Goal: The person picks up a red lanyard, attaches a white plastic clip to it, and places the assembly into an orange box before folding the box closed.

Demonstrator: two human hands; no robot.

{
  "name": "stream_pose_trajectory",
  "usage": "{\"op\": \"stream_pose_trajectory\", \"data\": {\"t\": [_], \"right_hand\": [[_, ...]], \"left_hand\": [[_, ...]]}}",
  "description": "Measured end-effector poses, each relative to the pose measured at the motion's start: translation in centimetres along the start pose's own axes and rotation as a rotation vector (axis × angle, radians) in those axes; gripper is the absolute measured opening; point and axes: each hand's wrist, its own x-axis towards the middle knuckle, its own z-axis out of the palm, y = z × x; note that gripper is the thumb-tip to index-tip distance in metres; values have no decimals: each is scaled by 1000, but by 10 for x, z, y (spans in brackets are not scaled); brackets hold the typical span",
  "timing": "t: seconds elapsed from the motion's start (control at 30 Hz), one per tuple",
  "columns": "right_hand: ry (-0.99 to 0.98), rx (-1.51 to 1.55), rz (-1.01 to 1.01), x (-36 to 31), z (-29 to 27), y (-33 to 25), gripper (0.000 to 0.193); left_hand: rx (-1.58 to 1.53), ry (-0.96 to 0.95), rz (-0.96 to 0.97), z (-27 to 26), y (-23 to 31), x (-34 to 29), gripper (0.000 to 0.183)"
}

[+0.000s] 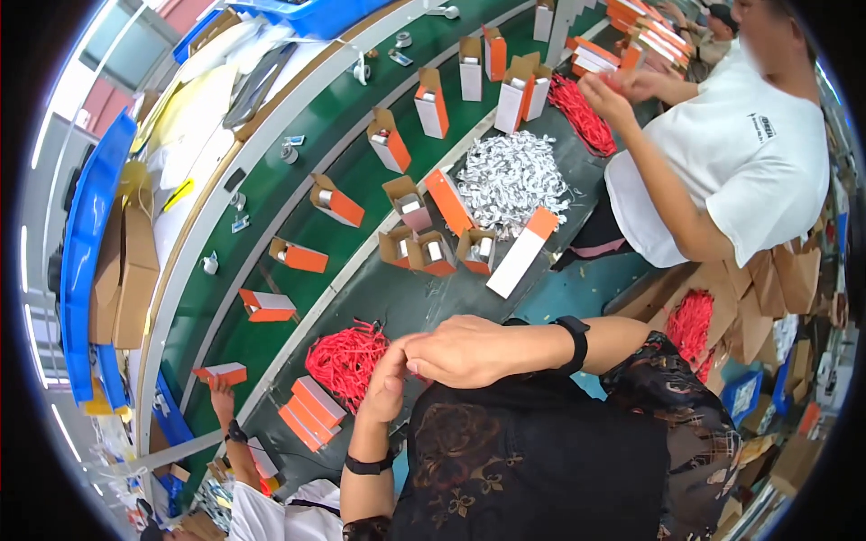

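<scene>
My left hand (386, 386) and my right hand (462, 350) meet in front of my black patterned shirt. Both are closed, with fingers pressed together; whatever lies between them is hidden. Just beyond my left hand is a heap of red cords (345, 359) on the dark worktop. Orange-and-white boxes (311, 413) lie together beside that heap. Past my right hand stand open boxes (433, 253) with white items inside. A long white box with an orange end (519, 261) leans near a pile of small silver-white pieces (510, 180).
A curved green conveyor (316, 257) runs past the worktop, carrying open orange boxes (338, 206) and small white parts (210, 262). A co-worker in white (722, 153) stands at right. Another person's hand (221, 397) touches a box at lower left. Blue bins (90, 234) stand beyond.
</scene>
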Motion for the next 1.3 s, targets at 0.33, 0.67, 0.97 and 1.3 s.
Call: {"op": "stream_pose_trajectory", "data": {"t": [0.33, 0.67, 0.97, 1.3], "right_hand": [[534, 278, -128, 8, 15, 57, 24], [793, -155, 462, 9, -67, 307, 20], [523, -746, 417, 29, -44, 379, 9], [939, 790, 147, 2, -45, 173, 23]], "left_hand": [[-369, 590, 288, 32, 2, 53, 26], [-207, 576, 99, 7, 12, 27, 32], [121, 589, -195, 2, 10, -8, 29], [-180, 730, -104, 6, 28, 11, 11]]}}
